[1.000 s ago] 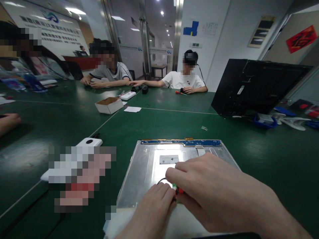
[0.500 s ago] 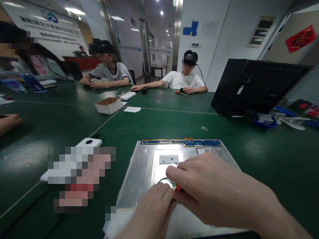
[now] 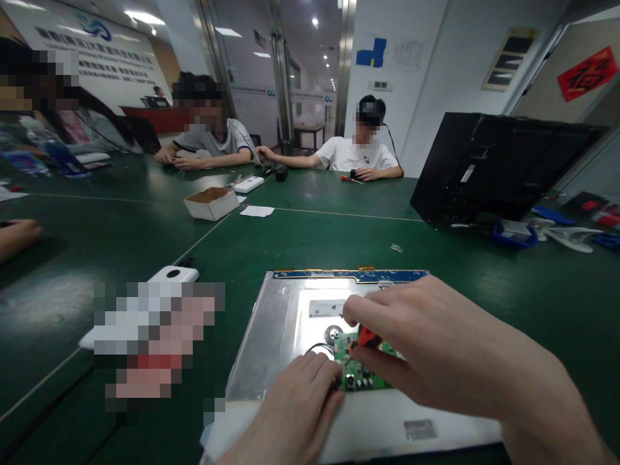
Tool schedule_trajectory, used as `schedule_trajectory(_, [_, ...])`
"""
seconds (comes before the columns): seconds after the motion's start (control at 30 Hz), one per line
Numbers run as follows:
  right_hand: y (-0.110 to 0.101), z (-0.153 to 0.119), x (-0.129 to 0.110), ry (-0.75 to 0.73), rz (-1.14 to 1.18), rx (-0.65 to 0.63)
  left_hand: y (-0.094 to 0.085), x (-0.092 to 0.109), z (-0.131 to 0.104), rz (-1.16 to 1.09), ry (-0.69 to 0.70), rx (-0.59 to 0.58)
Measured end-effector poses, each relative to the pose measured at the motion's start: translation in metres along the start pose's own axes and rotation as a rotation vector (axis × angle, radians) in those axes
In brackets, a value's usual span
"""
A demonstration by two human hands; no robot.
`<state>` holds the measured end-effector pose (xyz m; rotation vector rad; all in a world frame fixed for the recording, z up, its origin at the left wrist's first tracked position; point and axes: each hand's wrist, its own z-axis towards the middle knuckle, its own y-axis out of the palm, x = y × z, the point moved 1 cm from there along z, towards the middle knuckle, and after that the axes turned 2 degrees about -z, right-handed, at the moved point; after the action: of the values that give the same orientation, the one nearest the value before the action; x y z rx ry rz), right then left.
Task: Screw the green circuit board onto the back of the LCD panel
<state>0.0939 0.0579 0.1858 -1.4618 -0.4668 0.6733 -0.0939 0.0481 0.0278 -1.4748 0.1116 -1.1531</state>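
Observation:
A flat metal-backed display panel (image 3: 256, 349) lies in front of me, with a blue circuit strip (image 3: 329, 276) along its far edge. On top of it rests a green circuit board (image 3: 356, 381), partly covered by my right hand (image 3: 426, 349). That hand is closed around an orange-and-black tool (image 3: 369, 337), held over the board; its exact kind is hidden. My left hand (image 3: 303, 397) has its fingers together and gripping the board's left edge, beside a thin dark cable (image 3: 317, 345). A round metal piece (image 3: 332, 334) shows just beyond the board.
To the left lie a white device (image 3: 177, 274) and a blurred pinkish item (image 3: 194, 323). Farther off are an open white box (image 3: 212, 205) and a paper slip (image 3: 256, 211). A large black monitor (image 3: 498, 168) stands at right, near a blue tray (image 3: 514, 236). Several people sit around the green table (image 3: 320, 239).
My right hand has shifted right with the tool, uncovering the green board and the round metal piece. My left hand stays nearly in place. Across the table, a person's hand has lifted slightly.

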Motion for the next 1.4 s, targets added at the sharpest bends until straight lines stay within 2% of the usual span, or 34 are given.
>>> schedule_trajectory(0.1, [-0.004,-0.003,0.005,0.020,0.009,0.006,-0.005,0.003,0.000,-0.011,-0.032,0.004])
schedule_trajectory(0.2, [-0.010,-0.007,0.012,0.039,0.021,0.032,-0.012,0.003,0.000,0.013,-0.060,0.065])
schedule_trajectory(0.3, [-0.011,-0.010,0.025,0.095,0.052,0.116,-0.017,-0.001,-0.004,0.077,-0.080,0.109])
schedule_trajectory(0.37, [-0.005,-0.013,0.038,0.188,0.074,0.192,-0.019,-0.009,-0.011,0.158,-0.107,0.107])
schedule_trajectory(0.47, [0.018,-0.022,0.059,0.368,0.151,0.261,-0.019,-0.026,-0.027,0.290,-0.133,0.094])
schedule_trajectory(0.57, [0.056,-0.040,0.077,0.457,0.247,0.311,-0.018,-0.041,-0.039,0.382,-0.091,0.066])
schedule_trajectory(0.67, [0.094,-0.061,0.086,0.518,0.339,0.359,-0.018,-0.048,-0.042,0.431,-0.074,0.013])
schedule_trajectory(0.73, [0.112,-0.073,0.087,0.546,0.365,0.383,-0.018,-0.048,-0.040,0.445,-0.079,-0.013])
schedule_trajectory(0.8, [0.122,-0.080,0.084,0.566,0.369,0.402,-0.019,-0.047,-0.038,0.452,-0.087,-0.017])
schedule_trajectory(0.97, [0.120,-0.076,0.069,0.528,0.365,0.354,-0.022,-0.050,-0.035,0.482,-0.079,0.009])
schedule_trajectory(1.17, [0.117,-0.060,0.058,0.468,0.375,0.334,-0.035,-0.066,-0.035,0.496,-0.065,0.012])
schedule_trajectory(1.27, [0.125,-0.055,0.059,0.451,0.420,0.368,-0.041,-0.072,-0.036,0.509,-0.086,-0.007])
schedule_trajectory(1.4, [0.143,-0.048,0.067,0.458,0.448,0.398,-0.051,-0.073,-0.034,0.515,-0.118,-0.094])
